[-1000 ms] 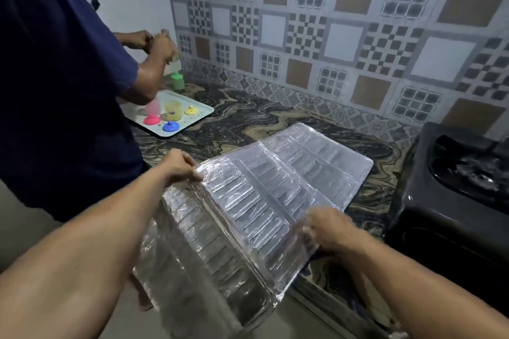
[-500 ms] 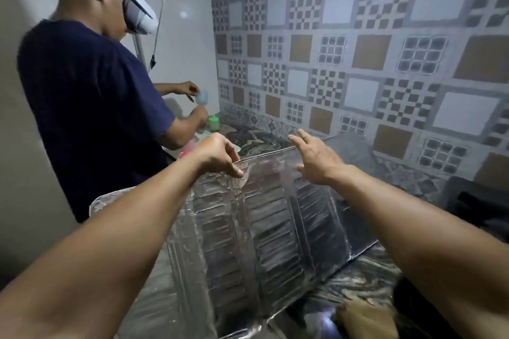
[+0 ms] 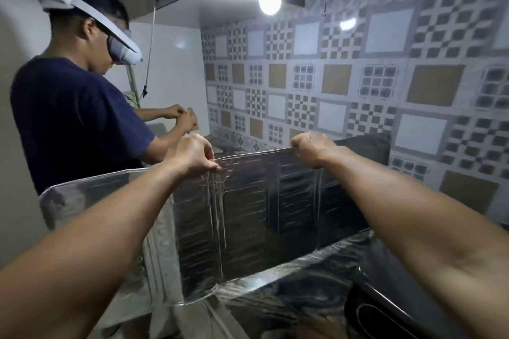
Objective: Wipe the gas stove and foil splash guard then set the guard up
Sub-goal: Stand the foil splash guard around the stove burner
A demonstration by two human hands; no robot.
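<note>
The foil splash guard (image 3: pixel 248 212) stands upright in front of me, a ribbed silver sheet in folded panels, its left panel bent back toward me. My left hand (image 3: pixel 194 155) pinches its top edge at a fold. My right hand (image 3: pixel 314 147) is closed over the same edge further right. The guard's lower edge rests near the marbled countertop (image 3: pixel 275 300). The black gas stove (image 3: pixel 385 300) shows at the lower right, partly hidden by my right arm.
Another person (image 3: pixel 74 118) in a dark blue shirt and a white headset stands close on the left, hands busy at the counter behind the guard. A patterned tile wall (image 3: pixel 358 85) runs behind. A bright bulb (image 3: pixel 270 1) hangs under a shelf above.
The guard went from lying flat on the counter to standing upright. My right hand, open half a second ago, has closed on its top edge. My view has tilted upward.
</note>
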